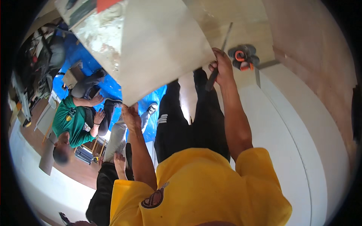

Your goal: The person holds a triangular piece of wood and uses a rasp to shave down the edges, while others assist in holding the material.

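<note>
A large pale beige board (158, 45) stretches out in front of me, partly over a work surface smeared with white. Its near left corner is pinched in my left hand (131, 117). At the near right corner, my right hand (223, 67) is closed around a long, thin, dark tool (212, 80), wider at its near end and narrow at its far end. The tool's exact kind does not show. My right fingers are beside or against the board's edge; whether they also grip it is unclear.
The white-smeared surface (103, 41) is at the upper left, above blue sheeting (83, 56). A person in green (73, 122) sits at the left; another person's hand (120, 165) is near my left arm. Dark and orange footwear (243, 56) lies beyond my right hand. A white ledge (279, 135) runs along the right.
</note>
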{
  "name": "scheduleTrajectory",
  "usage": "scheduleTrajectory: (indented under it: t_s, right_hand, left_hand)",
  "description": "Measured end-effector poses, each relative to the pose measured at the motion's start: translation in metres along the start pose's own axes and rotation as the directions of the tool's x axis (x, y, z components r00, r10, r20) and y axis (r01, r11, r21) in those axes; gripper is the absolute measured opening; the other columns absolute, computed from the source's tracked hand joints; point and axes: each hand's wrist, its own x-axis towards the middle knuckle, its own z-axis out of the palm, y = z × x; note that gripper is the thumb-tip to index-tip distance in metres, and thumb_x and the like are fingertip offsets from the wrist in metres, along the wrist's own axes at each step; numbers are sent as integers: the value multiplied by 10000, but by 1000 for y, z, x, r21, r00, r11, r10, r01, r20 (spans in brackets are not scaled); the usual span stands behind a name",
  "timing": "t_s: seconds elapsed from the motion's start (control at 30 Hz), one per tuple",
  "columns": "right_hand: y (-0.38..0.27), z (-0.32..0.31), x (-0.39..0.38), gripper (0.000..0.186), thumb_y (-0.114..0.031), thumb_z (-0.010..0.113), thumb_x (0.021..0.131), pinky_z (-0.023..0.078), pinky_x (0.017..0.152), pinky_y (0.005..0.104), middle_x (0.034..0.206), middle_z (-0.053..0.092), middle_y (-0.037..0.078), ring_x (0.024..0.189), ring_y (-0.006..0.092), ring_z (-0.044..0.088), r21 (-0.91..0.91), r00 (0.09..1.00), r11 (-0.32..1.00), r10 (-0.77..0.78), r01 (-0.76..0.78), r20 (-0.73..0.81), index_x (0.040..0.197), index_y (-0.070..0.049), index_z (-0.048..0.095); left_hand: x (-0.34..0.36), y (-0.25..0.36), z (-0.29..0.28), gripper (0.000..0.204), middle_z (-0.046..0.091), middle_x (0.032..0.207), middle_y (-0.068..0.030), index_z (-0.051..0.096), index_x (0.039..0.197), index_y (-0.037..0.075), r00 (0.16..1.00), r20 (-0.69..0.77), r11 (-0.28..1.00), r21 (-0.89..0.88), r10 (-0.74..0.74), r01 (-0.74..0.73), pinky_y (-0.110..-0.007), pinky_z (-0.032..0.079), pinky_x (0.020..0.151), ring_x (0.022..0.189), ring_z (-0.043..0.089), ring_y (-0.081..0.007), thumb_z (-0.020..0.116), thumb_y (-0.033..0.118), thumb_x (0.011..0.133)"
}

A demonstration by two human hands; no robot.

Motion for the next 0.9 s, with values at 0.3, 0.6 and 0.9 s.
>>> scheduleTrajectory:
  t_s: [0.3, 0.6, 0.9]
  right_hand:
    - [11, 23, 0, 159, -183, 589, 1033, 429, 474, 270, 697, 555, -21, 545, 76, 477, 32, 995, 998, -52, 55, -86, 1054, -39, 654]
    - [17, 20, -23, 271, -291, 676, 993, 463, 434, 287, 686, 582, 24, 471, 101, 501, -111, 898, 927, -376, 359, -230, 962, -25, 636]
    - [30, 38, -37, 218, -195, 724, 949, 426, 418, 265, 654, 584, 14, 463, 81, 517, -281, 809, 826, -550, 489, -207, 913, 13, 673]
  left_hand:
    - [6, 13, -12, 396, 665, 1256, -89, 576, 1292, 51, 998, 54, 997, -62, -34, 37, -385, 577, 922, 1135, 657, -236, 601, 348, 1032]
    - [10, 23, -11, 553, 586, 1353, -129, 462, 1405, 58, 988, -153, 952, 303, 5, 42, -464, 552, 904, 1185, 617, -266, 684, 344, 986]
    - [36, 66, 22, 421, 577, 1303, -252, 637, 1242, -26, 721, 428, 35, 847, 545, -530, -459, 429, 1053, 1245, 539, -377, 737, 186, 892]
